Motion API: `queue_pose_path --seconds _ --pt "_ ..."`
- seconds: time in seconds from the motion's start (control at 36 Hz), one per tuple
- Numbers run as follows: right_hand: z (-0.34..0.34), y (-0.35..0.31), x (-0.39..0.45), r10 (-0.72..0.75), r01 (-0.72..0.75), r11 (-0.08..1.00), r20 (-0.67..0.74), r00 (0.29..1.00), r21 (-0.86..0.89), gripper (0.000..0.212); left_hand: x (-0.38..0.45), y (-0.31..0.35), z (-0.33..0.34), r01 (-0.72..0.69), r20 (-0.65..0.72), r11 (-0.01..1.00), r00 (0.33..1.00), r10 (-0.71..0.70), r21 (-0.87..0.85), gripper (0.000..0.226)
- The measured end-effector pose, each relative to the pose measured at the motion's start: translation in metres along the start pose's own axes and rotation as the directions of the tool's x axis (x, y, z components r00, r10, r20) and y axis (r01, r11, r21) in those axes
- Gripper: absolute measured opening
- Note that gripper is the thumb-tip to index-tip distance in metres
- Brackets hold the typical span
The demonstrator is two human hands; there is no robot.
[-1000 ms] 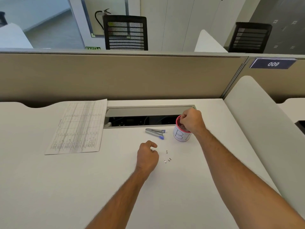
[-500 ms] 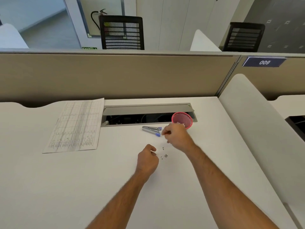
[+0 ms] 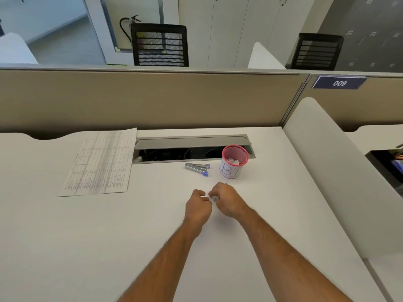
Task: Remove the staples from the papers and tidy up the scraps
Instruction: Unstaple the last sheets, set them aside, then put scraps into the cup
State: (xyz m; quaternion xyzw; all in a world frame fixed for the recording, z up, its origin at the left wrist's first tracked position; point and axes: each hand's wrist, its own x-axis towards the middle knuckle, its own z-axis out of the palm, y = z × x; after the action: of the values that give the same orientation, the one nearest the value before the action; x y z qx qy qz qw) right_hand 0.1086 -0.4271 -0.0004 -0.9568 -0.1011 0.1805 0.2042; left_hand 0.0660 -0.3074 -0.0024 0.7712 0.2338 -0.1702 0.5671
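My right hand [image 3: 227,200] is on the white desk [image 3: 109,236] with its fingertips pinching small staples and a pale scrap [image 3: 214,199]. Right beside it on the left, my left hand [image 3: 197,208] rests as a curled fist with nothing seen in it. Behind the hands stands a pink mesh cup [image 3: 235,159] with a white label, holding pale scraps. To the cup's left lies a metal staple remover [image 3: 196,167] with purple tips. The printed papers [image 3: 100,164] lie flat at the desk's far left.
An open cable tray [image 3: 192,147] runs along the desk's back edge behind the cup. A beige partition [image 3: 152,99] closes the far side. A white rounded divider [image 3: 327,171] borders the desk on the right.
My right hand left the pink cup and came back down to the loose staples beside my left hand. The left hand has barely moved.
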Motion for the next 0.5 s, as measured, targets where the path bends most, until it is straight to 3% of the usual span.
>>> queue_pose_path --seconds 0.25,0.39,0.5 --pt "-0.001 -0.002 -0.006 0.102 -0.097 0.994 -0.105 0.989 0.052 0.041 -0.003 -0.006 -0.013 0.031 -0.097 0.990 0.994 -0.045 -0.138 0.038" --pt "0.008 -0.005 -0.003 0.154 -0.147 0.986 -0.088 0.984 0.078 0.046 -0.006 -0.009 -0.022 -0.013 -0.159 0.991 0.987 -0.009 -0.136 0.034" --pt "0.012 -0.011 0.004 0.155 -0.151 0.988 -0.091 0.984 0.040 0.036 -0.008 -0.009 -0.027 -0.036 -0.162 0.992 0.987 0.015 -0.123 0.040"
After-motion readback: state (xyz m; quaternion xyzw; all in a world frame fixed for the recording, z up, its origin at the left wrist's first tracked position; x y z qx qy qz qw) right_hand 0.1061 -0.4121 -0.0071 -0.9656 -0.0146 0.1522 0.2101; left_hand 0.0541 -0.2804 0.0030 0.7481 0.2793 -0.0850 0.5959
